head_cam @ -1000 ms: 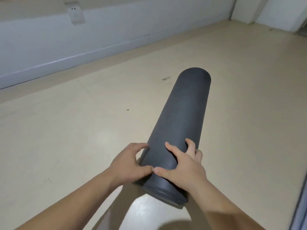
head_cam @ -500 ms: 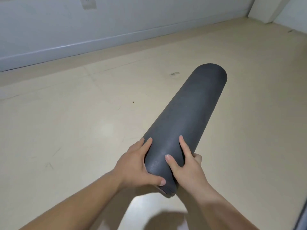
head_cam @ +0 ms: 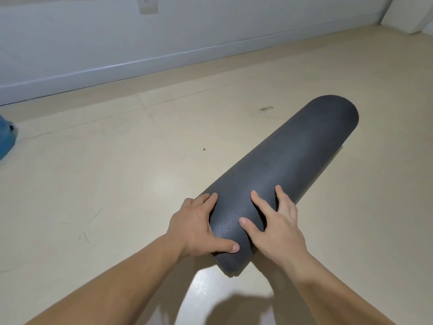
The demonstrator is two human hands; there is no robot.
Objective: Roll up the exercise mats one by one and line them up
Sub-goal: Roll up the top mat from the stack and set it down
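A dark grey exercise mat [head_cam: 285, 165], rolled into a thick tube, points away from me toward the upper right. Its near end is at my hands and its far end is low over the beige floor. My left hand [head_cam: 196, 226] clasps the left side of the near end, thumb across the front. My right hand [head_cam: 274, 226] clasps the right side, fingers spread over the top. The rolled layers show at the near end's edge.
A white wall [head_cam: 164, 38] with a baseboard runs across the back, with a socket [head_cam: 148, 3] near the top. A blue object [head_cam: 7, 137] shows at the left edge. A wall corner [head_cam: 407, 15] stands at the top right.
The rolled mat has swung further to the right and lower while both hands slid around its near end. The view has shifted, bringing the blue object into sight at the left.
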